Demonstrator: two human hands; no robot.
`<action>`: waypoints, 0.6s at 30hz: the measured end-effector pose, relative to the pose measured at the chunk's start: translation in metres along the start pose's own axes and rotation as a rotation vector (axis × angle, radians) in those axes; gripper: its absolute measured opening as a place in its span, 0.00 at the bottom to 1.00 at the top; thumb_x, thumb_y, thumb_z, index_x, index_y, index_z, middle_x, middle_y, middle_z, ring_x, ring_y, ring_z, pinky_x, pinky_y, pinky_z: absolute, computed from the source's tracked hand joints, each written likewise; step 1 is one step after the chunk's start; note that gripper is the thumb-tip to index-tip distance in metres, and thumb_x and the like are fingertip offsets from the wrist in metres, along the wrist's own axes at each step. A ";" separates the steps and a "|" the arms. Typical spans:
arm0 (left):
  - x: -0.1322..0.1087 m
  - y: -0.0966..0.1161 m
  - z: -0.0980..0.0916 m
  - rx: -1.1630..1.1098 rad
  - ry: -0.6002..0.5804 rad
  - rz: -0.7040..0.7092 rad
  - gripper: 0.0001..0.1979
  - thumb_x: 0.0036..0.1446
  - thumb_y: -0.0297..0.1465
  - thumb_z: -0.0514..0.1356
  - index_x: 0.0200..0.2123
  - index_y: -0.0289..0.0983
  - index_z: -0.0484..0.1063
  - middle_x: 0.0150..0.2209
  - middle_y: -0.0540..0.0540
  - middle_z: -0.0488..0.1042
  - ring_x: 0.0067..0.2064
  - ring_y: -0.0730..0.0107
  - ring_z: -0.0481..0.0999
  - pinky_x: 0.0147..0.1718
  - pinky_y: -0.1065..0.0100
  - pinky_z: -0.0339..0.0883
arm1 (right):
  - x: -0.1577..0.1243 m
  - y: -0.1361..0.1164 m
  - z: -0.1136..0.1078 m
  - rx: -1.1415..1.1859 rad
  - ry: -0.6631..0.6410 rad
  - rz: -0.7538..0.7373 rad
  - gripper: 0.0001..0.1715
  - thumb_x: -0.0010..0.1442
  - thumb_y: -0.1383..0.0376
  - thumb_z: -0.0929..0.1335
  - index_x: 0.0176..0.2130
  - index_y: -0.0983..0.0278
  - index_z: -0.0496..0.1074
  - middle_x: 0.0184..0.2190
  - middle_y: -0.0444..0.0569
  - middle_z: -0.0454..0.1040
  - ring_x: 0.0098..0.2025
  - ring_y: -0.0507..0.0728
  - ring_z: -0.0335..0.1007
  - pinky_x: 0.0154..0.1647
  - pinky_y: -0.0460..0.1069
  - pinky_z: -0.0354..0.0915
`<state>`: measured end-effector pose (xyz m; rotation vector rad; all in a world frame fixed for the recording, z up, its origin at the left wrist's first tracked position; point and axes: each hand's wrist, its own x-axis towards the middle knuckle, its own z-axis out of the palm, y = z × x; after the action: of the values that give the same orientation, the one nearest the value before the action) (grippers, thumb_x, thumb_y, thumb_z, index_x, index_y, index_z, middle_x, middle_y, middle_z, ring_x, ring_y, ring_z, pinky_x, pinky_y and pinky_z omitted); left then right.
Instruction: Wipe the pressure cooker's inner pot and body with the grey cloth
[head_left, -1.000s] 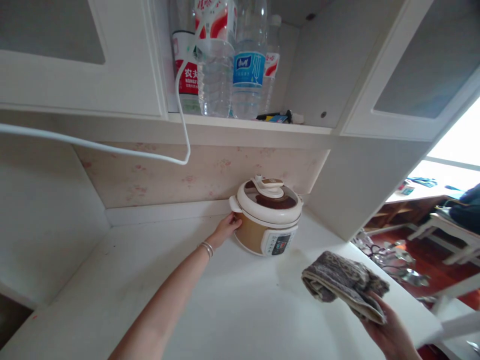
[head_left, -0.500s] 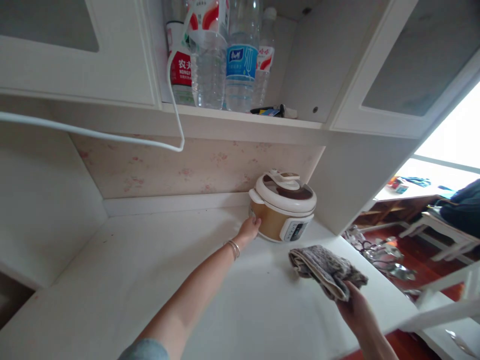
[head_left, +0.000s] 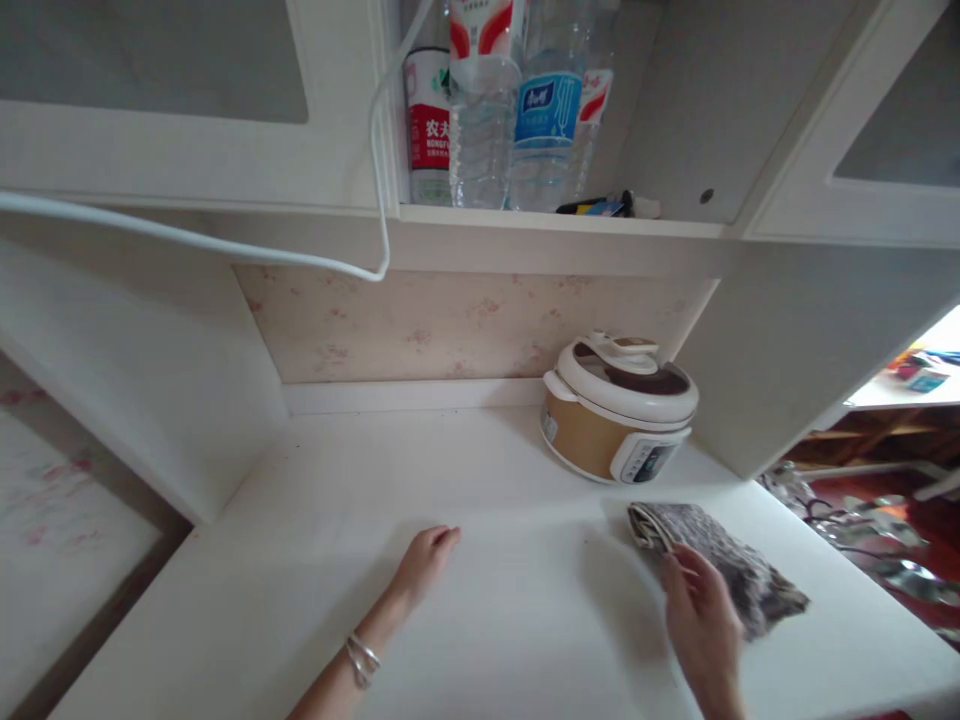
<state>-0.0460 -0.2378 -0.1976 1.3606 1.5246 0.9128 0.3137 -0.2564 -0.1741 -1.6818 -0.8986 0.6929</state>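
Note:
My left hand (head_left: 424,566) is over the white counter (head_left: 360,480), fingers curled together, with nothing visible in them; two bangles circle the wrist. At the right, my right hand (head_left: 701,615) pinches the near edge of a folded grey-brown cloth (head_left: 739,565). The cloth is in front of a white and gold rice cooker (head_left: 600,435), which stands at the back right of the counter with its lid closed and its control panel facing front right. Neither hand touches the cooker.
Above, an open cabinet shelf (head_left: 555,220) holds several plastic bottles, among them a blue-labelled bottle (head_left: 546,120). A white cable (head_left: 262,255) hangs in front at the upper left. A side panel (head_left: 810,350) stands right of the cooker, with cluttered metal items (head_left: 870,540) beyond the counter edge.
My left hand has left the cooker's side and moved back toward me. The cloth now lies lower, held at its left edge by my right hand. The view has shifted left.

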 end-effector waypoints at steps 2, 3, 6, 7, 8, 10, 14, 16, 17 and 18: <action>-0.006 -0.002 -0.004 -0.024 -0.023 0.015 0.21 0.56 0.47 0.51 0.19 0.39 0.55 0.19 0.55 0.50 0.24 0.73 0.52 0.26 0.69 0.45 | -0.012 -0.004 0.042 -0.243 -0.135 -0.251 0.25 0.56 0.43 0.63 0.39 0.59 0.72 0.30 0.49 0.76 0.32 0.59 0.73 0.34 0.51 0.68; -0.008 -0.002 -0.005 -0.033 -0.025 0.021 0.21 0.56 0.46 0.51 0.19 0.39 0.54 0.19 0.55 0.50 0.24 0.74 0.52 0.26 0.69 0.45 | -0.019 -0.008 0.063 -0.330 -0.244 -0.319 0.26 0.59 0.43 0.60 0.34 0.60 0.72 0.25 0.47 0.74 0.29 0.58 0.72 0.31 0.49 0.66; -0.012 -0.001 -0.005 -0.026 -0.016 0.037 0.21 0.58 0.45 0.50 0.19 0.39 0.54 0.18 0.55 0.50 0.24 0.74 0.52 0.25 0.69 0.45 | -0.048 -0.026 0.123 -0.558 -0.476 -0.424 0.32 0.64 0.46 0.53 0.25 0.59 0.71 0.21 0.47 0.74 0.27 0.57 0.72 0.28 0.48 0.61; -0.013 0.000 -0.004 -0.011 -0.011 0.052 0.22 0.58 0.45 0.50 0.19 0.38 0.55 0.18 0.55 0.51 0.24 0.74 0.53 0.25 0.69 0.46 | -0.060 -0.031 0.139 -0.637 -0.522 -0.448 0.33 0.65 0.47 0.52 0.25 0.59 0.71 0.22 0.48 0.75 0.27 0.58 0.72 0.27 0.48 0.60; -0.015 0.000 -0.002 0.012 -0.002 0.071 0.22 0.59 0.45 0.50 0.19 0.38 0.56 0.18 0.55 0.52 0.24 0.74 0.53 0.25 0.69 0.46 | -0.072 -0.035 0.153 -0.709 -0.569 -0.480 0.32 0.66 0.49 0.52 0.25 0.59 0.72 0.24 0.49 0.76 0.27 0.58 0.73 0.27 0.48 0.59; -0.018 0.000 0.002 0.067 0.022 0.113 0.22 0.59 0.45 0.49 0.19 0.38 0.58 0.18 0.54 0.55 0.24 0.73 0.56 0.26 0.69 0.47 | -0.094 -0.039 0.174 -0.812 -0.674 -0.604 0.27 0.66 0.54 0.54 0.29 0.59 0.74 0.28 0.51 0.78 0.30 0.60 0.74 0.29 0.48 0.60; -0.023 -0.002 0.009 0.142 0.046 0.146 0.22 0.60 0.44 0.49 0.19 0.38 0.61 0.18 0.52 0.60 0.24 0.72 0.59 0.25 0.69 0.48 | -0.116 -0.035 0.185 -0.840 -0.764 -0.839 0.18 0.63 0.62 0.58 0.37 0.60 0.75 0.33 0.51 0.79 0.35 0.59 0.75 0.40 0.50 0.60; -0.024 -0.002 0.009 0.150 0.055 0.153 0.22 0.60 0.44 0.49 0.19 0.38 0.62 0.18 0.52 0.60 0.24 0.72 0.59 0.25 0.69 0.48 | -0.116 -0.031 0.181 -0.801 -0.776 -0.844 0.19 0.65 0.62 0.57 0.36 0.60 0.75 0.33 0.49 0.79 0.36 0.57 0.75 0.41 0.48 0.59; -0.025 -0.002 0.009 0.152 0.056 0.157 0.22 0.61 0.44 0.49 0.19 0.38 0.62 0.18 0.52 0.60 0.24 0.72 0.59 0.25 0.69 0.48 | -0.114 -0.030 0.179 -0.783 -0.782 -0.837 0.19 0.66 0.62 0.57 0.35 0.60 0.74 0.32 0.47 0.79 0.36 0.56 0.74 0.41 0.48 0.59; -0.025 -0.002 0.008 0.155 0.055 0.161 0.22 0.61 0.44 0.49 0.19 0.37 0.62 0.18 0.52 0.60 0.24 0.73 0.59 0.25 0.69 0.48 | -0.112 -0.028 0.177 -0.771 -0.789 -0.831 0.20 0.66 0.62 0.56 0.34 0.60 0.74 0.32 0.47 0.78 0.36 0.56 0.74 0.40 0.47 0.59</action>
<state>-0.0385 -0.2629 -0.1985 1.6003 1.5713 0.9534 0.1034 -0.2529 -0.1943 -1.3958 -2.4826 0.4170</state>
